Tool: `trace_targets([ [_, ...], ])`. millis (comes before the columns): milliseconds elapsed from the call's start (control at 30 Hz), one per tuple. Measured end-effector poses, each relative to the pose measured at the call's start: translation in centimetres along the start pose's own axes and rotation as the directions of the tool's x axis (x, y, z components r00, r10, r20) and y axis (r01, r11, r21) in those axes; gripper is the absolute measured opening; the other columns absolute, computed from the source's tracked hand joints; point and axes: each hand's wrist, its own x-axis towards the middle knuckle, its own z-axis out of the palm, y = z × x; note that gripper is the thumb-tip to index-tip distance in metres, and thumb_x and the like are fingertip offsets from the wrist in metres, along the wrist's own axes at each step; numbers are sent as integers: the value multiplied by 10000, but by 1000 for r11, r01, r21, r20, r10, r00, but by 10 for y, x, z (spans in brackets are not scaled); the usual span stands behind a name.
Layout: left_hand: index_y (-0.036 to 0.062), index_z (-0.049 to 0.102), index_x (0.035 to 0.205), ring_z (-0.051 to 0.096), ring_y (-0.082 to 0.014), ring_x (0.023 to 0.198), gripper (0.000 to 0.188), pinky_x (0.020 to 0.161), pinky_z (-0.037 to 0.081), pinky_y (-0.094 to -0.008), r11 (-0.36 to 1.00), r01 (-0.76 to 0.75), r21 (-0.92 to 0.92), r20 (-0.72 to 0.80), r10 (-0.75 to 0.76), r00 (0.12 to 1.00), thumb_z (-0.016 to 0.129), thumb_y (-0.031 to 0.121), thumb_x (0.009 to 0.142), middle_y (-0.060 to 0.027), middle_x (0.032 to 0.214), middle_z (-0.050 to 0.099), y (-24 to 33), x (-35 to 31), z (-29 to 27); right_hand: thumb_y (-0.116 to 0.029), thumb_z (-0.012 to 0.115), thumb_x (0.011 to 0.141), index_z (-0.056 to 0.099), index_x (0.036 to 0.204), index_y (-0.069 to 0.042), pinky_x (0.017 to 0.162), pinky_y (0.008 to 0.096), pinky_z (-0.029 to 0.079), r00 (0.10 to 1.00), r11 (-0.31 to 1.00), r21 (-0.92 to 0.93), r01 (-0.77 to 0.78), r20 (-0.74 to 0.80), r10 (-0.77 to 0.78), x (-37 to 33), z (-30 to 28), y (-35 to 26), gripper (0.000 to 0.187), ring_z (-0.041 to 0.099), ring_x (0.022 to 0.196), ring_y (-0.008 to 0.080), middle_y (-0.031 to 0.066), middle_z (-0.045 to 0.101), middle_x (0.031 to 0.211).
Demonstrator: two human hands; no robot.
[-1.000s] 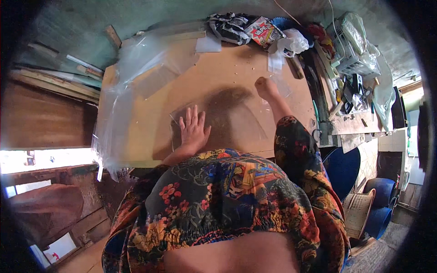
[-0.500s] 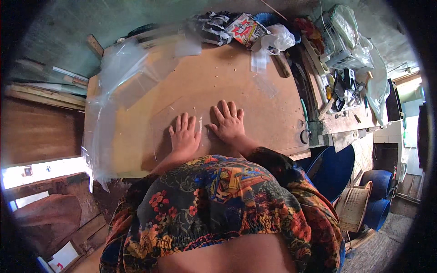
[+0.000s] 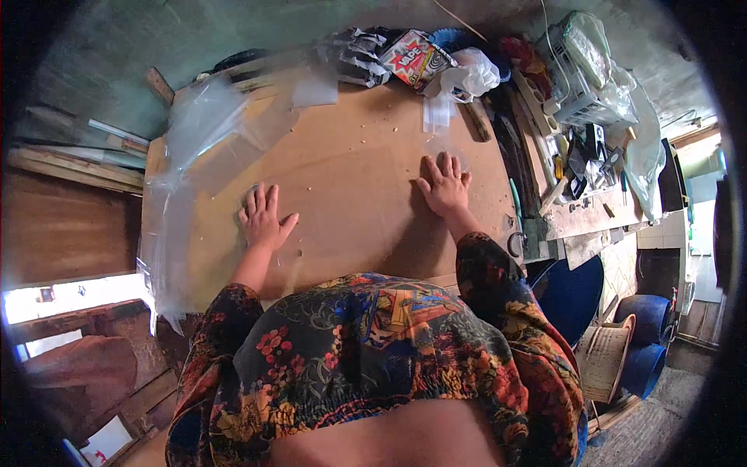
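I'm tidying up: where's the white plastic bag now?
In the head view, the white plastic bag lies at the far edge of the board, right of centre, beside the printed box and beyond the right hand.

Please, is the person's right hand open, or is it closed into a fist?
Open. The right hand shows its back to the camera, with fingers extended and spread apart over the brown tabletop.

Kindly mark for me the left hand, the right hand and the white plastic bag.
Left hand (image 3: pixel 264 227), head view: back of the hand.
Right hand (image 3: pixel 447 194), head view: back of the hand.
White plastic bag (image 3: pixel 473 75), head view: its crumpled middle.
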Motion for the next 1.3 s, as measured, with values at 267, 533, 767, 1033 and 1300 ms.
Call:
trace_targets([
  [267, 163, 368, 1272, 289, -332, 1204, 636, 957, 287, -468, 999, 31, -26, 80, -29, 996, 587, 385, 718, -124, 1345, 273, -13, 38, -24, -179, 410, 834, 480, 1137, -102, 909, 446, 341, 986, 992, 121, 27, -167, -6, 16, 17, 34, 321, 453, 1041, 281, 101, 505, 1088],
  [533, 127, 412, 1223, 350, -325, 1175, 583, 957, 290, -469, 944, -253, -210, -106, 235, 966, 604, 246, 685, -146, 1304, 334, 78, 46, -22, -132, 403, 823, 560, 870, -45, 811, 384, 432, 998, 998, 28, -57, -32, 58, 28, 3, 48, 186, 478, 981, 313, 125, 526, 991],
  [767, 113, 430, 1214, 372, -323, 1158, 541, 959, 309, -413, 611, -339, -715, -144, 347, 927, 588, 233, 711, -157, 1261, 387, 162, 41, -11, -140, 452, 785, 574, 893, -61, 815, 358, 434, 891, 837, 319, 445, -249, -379, -16, 12, 28, 181, 484, 984, 263, 77, 523, 1015],
  [1033, 209, 437, 1238, 196, -304, 1255, 535, 975, 175, -530, 863, -446, -236, 37, 466, 884, 582, 342, 740, -121, 1345, 261, 153, 26, -1, -170, 506, 739, 546, 1007, -87, 877, 375, 375, 861, 872, 33, 489, -182, -476, -46, -4, 0, 284, 426, 1090, 249, 67, 492, 1110],
  [1300, 249, 447, 1227, 184, -323, 1263, 519, 973, 167, -558, 824, -519, -229, -55, 521, 852, 566, 374, 738, -124, 1350, 256, 157, 29, 3, -301, 509, 797, 456, 1171, -93, 966, 469, 245, 929, 914, 171, 369, -55, -365, -79, 1, -14, 431, 299, 1220, 259, 83, 370, 1291],
])
